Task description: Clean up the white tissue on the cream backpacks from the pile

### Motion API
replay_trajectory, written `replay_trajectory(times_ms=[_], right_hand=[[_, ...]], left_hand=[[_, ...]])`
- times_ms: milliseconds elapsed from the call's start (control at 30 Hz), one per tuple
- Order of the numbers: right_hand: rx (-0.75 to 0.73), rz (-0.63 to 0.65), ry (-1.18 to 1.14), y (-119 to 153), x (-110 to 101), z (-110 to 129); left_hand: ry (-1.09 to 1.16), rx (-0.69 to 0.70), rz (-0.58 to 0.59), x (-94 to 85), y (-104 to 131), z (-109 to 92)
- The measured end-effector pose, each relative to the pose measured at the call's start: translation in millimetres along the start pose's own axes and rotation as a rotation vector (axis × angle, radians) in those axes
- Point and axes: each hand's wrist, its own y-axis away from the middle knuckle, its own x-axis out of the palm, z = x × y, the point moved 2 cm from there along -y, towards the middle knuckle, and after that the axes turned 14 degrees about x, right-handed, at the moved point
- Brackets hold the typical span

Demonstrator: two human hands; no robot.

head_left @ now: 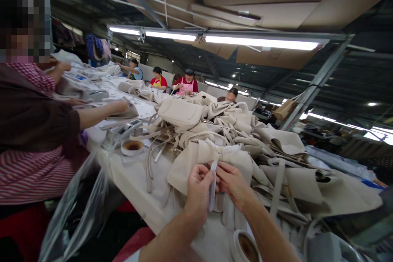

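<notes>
A beige bag (181, 174) lies in front of me at the table's near edge, with a white-wrapped strap (231, 150) across its top. A narrow whitish strip (212, 196) hangs down between my hands from the strap's middle. My left hand (199, 190) is closed, thumb and fingers pinching the strip from the left. From the right, my right hand (235, 184) has its fingers bent together at the strip's upper part, touching it. The fingertips partly hide where strip and strap meet.
Beige bags (181, 112) and straps are heaped behind my hands. A round dish of brown liquid (132, 146) stands at left, another dish (245, 247) by my right forearm. A co-worker (37, 110) works at left; several people sit farther back. Clear plastic (72, 208) hangs off the table edge.
</notes>
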Motion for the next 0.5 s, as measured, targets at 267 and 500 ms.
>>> replay_trajectory(times_ms=[267,500], right_hand=[[-0.075,-0.057,-0.175,-1.4,8.4,1.7],[-0.02,0.311,-0.305,-0.8,1.4,4.7]], left_hand=[[0.01,0.041,-0.017,-1.6,-4.1,8.8],[0.032,-0.031,0.112,-6.5,-3.2,2.2]])
